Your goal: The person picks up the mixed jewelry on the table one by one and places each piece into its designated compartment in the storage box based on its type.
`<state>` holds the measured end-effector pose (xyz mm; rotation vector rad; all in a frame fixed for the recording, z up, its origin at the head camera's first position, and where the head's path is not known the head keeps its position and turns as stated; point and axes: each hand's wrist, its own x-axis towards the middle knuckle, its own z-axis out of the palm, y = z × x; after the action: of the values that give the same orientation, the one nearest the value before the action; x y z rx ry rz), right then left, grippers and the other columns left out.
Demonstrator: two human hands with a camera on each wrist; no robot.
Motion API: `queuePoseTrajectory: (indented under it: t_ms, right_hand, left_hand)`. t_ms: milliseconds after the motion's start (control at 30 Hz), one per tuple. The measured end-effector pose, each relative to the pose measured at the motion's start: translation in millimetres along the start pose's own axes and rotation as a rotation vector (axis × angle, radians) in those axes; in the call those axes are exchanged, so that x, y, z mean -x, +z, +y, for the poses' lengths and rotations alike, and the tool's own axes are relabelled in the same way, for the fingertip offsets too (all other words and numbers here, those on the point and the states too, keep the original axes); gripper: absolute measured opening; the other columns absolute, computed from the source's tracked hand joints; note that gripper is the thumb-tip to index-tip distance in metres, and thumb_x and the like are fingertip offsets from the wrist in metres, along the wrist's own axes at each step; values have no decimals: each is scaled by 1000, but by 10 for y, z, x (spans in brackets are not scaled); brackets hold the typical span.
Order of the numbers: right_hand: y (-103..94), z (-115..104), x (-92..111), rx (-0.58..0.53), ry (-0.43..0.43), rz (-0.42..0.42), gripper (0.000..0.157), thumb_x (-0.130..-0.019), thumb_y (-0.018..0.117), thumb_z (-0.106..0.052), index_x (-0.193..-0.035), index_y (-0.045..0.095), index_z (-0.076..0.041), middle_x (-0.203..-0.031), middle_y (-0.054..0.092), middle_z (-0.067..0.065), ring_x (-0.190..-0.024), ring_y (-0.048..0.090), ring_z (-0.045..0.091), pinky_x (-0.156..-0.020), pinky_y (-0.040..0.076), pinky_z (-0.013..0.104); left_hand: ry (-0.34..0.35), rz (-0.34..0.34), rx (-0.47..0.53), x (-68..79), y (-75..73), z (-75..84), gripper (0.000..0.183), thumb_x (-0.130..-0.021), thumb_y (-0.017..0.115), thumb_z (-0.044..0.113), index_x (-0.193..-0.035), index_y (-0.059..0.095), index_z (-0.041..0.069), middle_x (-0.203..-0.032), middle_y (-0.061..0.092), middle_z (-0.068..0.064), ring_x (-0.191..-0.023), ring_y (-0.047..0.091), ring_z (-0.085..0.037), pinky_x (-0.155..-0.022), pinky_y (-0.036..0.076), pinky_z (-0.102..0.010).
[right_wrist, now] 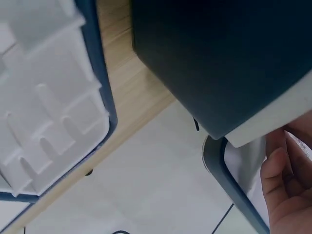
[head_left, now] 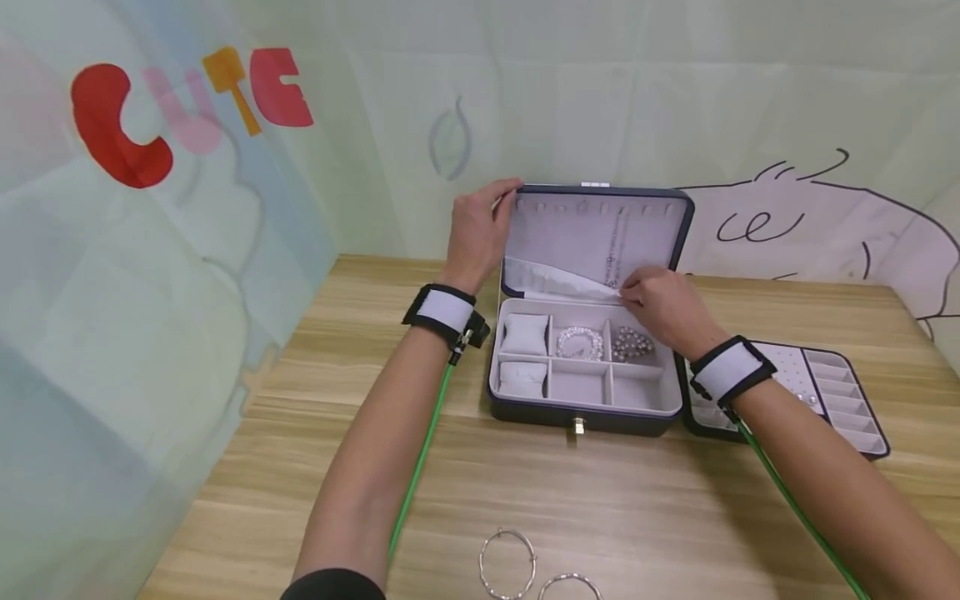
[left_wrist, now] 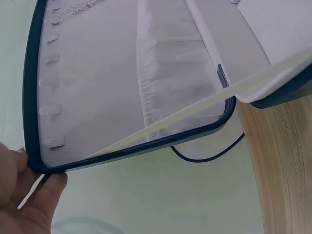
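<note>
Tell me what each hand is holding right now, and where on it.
Left hand grips the jewelry box lid at its upper left corner. Right hand pinches the lid's fabric pocket at its edge.

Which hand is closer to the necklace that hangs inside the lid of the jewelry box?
Right. The right hand pinches at the lid pocket just below the necklace; the left hand grips the lid's far left corner, apart from it.
</note>
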<state>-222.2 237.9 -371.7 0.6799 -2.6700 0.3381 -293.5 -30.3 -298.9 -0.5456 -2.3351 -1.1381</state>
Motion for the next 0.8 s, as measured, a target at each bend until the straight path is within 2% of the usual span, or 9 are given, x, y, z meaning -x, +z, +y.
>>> queuePoseTrajectory:
  t_ms: [167,367,567,800]
  right_hand:
    - [13,31,-28,-66,45,37,7,-87,75,2,-92,79,5,-94,76,20,-86,73,34,-76,61,47]
    - [69,80,-38,-174,129,142,10,-88,78,-6,-92,77,3,-86,74,17,-73,67,27,-65,55,40]
    - [38,59,-89,-206,168,194,13,-87,79,-7,-96,75,1,-91,74,16,-77,66,26,-68,54,38]
    - [39,15,-143,-242,205,258,12,-88,77,-1,-97,71,4,-98,70,20,-84,67,32,-74,57,44]
  left_hand:
    - [12,8,-5,-20,-3,-1,27,-105,56,13,-124,72,5,-124,73,-11,-117,70,-20,-100,55,-29]
    - [30,11,-16,-23,8,4,27,-105,55,13,-124,72,4,-123,74,-12,-115,71,-21,-99,56,-30]
    - [33,15,-17,-24,-2,16,27,-105,55,13,-124,72,4,-123,74,-12,-114,71,-20,-98,56,-30]
    - [23,14,-18,-12,-10,30,27,-105,55,13,-125,72,5,-124,73,-12,-115,71,-20,-98,56,-30]
